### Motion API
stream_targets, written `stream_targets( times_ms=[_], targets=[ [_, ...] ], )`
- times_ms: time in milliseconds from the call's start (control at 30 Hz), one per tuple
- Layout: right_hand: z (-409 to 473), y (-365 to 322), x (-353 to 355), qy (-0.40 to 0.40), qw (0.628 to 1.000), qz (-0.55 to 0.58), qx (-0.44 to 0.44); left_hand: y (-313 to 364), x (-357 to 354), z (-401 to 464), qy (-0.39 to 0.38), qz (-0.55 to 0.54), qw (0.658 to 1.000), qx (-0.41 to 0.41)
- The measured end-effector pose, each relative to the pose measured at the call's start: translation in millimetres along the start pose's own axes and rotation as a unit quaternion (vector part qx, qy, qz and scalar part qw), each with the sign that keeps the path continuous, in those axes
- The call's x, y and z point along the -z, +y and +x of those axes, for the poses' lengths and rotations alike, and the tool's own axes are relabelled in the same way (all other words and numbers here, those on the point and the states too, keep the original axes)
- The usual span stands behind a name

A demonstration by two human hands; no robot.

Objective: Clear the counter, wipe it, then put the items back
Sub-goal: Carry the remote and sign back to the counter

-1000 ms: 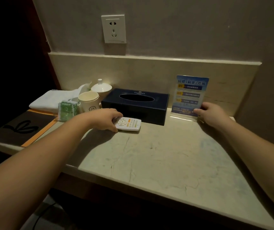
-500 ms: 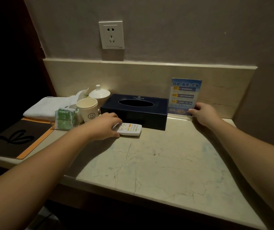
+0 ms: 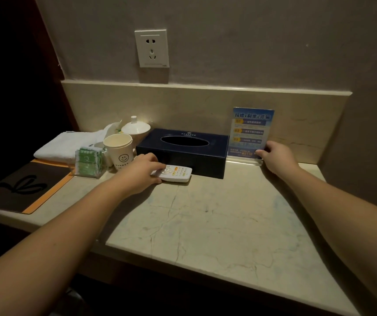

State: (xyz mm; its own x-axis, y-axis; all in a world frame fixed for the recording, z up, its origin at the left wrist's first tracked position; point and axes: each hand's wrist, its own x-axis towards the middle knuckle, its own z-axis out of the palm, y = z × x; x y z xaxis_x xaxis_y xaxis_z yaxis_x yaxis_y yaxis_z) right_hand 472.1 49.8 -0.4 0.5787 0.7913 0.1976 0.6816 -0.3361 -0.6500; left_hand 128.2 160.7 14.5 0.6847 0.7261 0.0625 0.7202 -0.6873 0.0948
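A pale marble counter point(image 3: 217, 224) runs along the wall. A white remote control point(image 3: 176, 173) lies in front of a dark blue tissue box point(image 3: 183, 151). My left hand point(image 3: 142, 172) rests on the remote's left end, fingers curled over it. At the back right stands a blue printed sign in a clear acrylic stand point(image 3: 251, 133). My right hand point(image 3: 276, 158) grips the sign's lower right corner, which sits on the counter. A smiley paper cup point(image 3: 120, 151), a white lidded cup point(image 3: 135, 128), a clear box of green packets point(image 3: 89, 161) and a folded white towel point(image 3: 64, 147) crowd the left.
A dark mat with an orange border point(image 3: 23, 188) covers the counter's left end. A wall socket point(image 3: 152, 49) sits above the marble backsplash point(image 3: 183, 103). The counter's front edge drops into darkness below.
The camera view has tilted, so everything sits lower in the frame. Both hands stay on the remote and the sign; neither object has visibly shifted on the counter.
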Motion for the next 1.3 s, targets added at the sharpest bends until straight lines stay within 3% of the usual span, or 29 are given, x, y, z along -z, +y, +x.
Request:
stream_targets(
  times_ms=[533,633,733,933,1067,1200,1300],
  targets=[
    [-7,2,12,-0.036,0.999,0.023,0.001,34,12,-6,-0.032,0.035,0.995,0.087],
    [-21,0,24,-0.038,0.999,0.017,-0.032,49,17,-20,-0.002,0.005,0.995,0.097],
    [-48,-2,42,-0.052,0.998,0.02,-0.021,77,24,-42,0.047,-0.094,0.99,0.091],
    [-160,-14,95,-0.07,0.995,-0.024,0.07,140,19,-120,0.113,-0.347,0.927,0.083],
    [-265,-13,119,-0.039,0.992,-0.03,0.118,171,-2,-177,0.101,-0.414,0.904,0.04],
    [-367,11,116,-0.018,0.994,-0.009,0.109,200,-37,-229,0.082,-0.458,0.885,0.008],
    [-436,49,100,-0.044,0.997,-0.027,0.055,227,-68,-261,0.051,-0.412,0.909,-0.037]
  ],
)
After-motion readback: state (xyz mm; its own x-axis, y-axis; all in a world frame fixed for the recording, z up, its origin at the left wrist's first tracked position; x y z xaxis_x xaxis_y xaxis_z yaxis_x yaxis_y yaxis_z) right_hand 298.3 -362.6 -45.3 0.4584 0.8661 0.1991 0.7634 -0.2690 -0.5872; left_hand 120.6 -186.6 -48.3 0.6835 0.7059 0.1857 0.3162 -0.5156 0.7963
